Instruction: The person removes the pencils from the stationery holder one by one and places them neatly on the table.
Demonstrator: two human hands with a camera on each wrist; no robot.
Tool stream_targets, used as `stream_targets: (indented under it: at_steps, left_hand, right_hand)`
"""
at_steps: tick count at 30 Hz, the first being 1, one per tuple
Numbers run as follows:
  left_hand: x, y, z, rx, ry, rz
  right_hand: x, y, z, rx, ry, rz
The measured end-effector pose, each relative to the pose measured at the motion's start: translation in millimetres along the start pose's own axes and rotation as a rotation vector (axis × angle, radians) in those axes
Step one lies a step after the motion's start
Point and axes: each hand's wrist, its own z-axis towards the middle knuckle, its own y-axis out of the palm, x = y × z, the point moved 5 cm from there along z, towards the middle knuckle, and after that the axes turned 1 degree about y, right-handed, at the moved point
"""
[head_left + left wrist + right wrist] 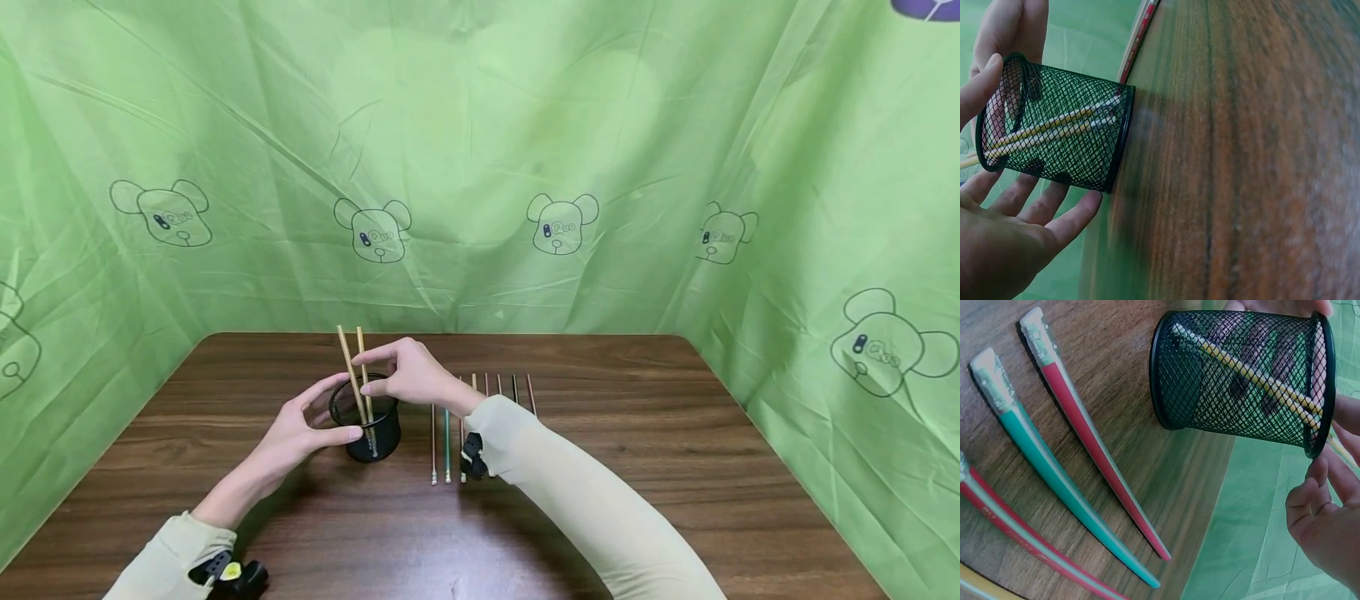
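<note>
A black mesh pencil cup [384, 435] stands upright on the table. My left hand [296, 433] holds it from the left, with the thumb at the near rim and the fingers around the far side; the left wrist view shows these fingers [1041, 200] along the mesh. Two yellow pencils [347, 354] stand tilted in the cup, their eraser ends down near its bottom. Above the rim, my right hand [416, 375] pinches a yellow pencil between thumb and index finger. In the right wrist view, the yellow pencils [1254, 375] show through the mesh.
Several pencils lie in a row right of the cup, partly hidden by my right arm; among them are a teal pencil [1063, 472] and a red pencil [1094, 444]. The wooden table [637, 417] is enclosed by green cloth [465, 167] at the back and sides.
</note>
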Motion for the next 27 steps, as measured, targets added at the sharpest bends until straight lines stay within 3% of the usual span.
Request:
stream_targets:
  at_steps: [15,22,27]
  left_hand:
    - [4.5,1.7,0.6,0.003,0.007,0.005]
    - [6.2,3.3,0.4,-0.005,0.017,0.000]
    - [6.0,3.3,-0.2,-0.001,0.017,-0.009]
  right_hand:
    - [4.7,1.2,-0.1,0.060,0.008,0.004]
    - [8.5,7.2,-4.0,0.061,0.025,0.094]
    - [10.0,8.6,-3.3,0.093,0.029,0.091]
